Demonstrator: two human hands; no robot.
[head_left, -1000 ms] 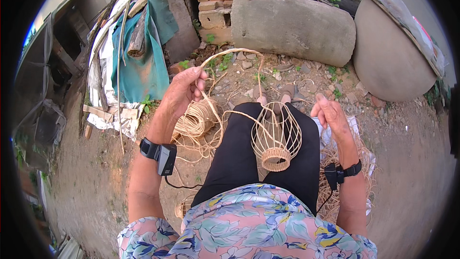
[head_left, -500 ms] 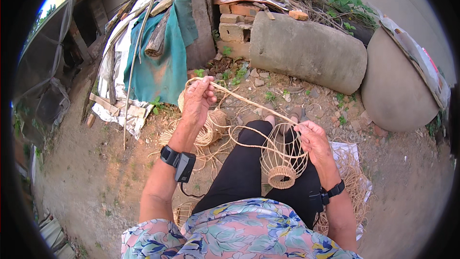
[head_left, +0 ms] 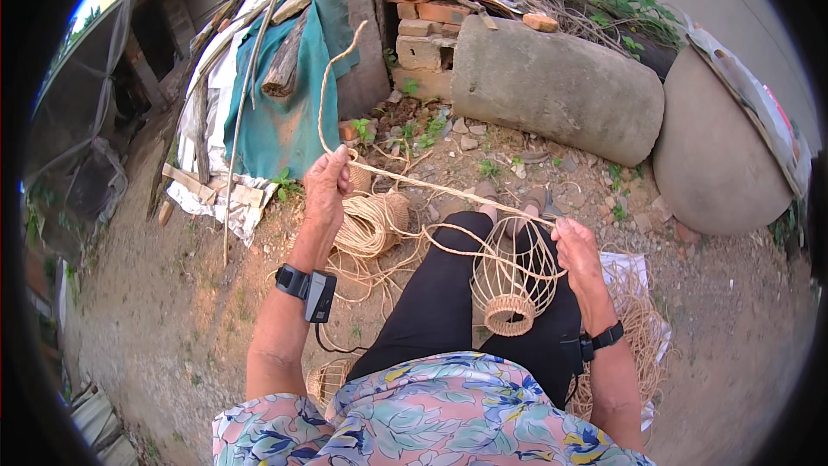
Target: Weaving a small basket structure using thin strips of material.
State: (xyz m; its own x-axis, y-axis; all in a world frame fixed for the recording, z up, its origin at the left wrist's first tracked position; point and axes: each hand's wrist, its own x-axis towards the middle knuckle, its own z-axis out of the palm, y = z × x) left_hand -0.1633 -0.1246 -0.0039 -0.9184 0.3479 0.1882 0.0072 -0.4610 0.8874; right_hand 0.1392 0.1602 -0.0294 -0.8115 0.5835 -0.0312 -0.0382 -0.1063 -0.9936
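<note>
I have the cord (head_left: 431, 184) pinched in both left grip (head_left: 326, 185) and right grip (head_left: 578, 252), pulled nearly straight near the basket (head_left: 509, 301).

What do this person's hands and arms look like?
The left hand and right hand are gloveless. Short floral sleeves show pink, blue and yellow. On the left is a black strap with a grey box and dark cable; on the right, another black strap.
</note>
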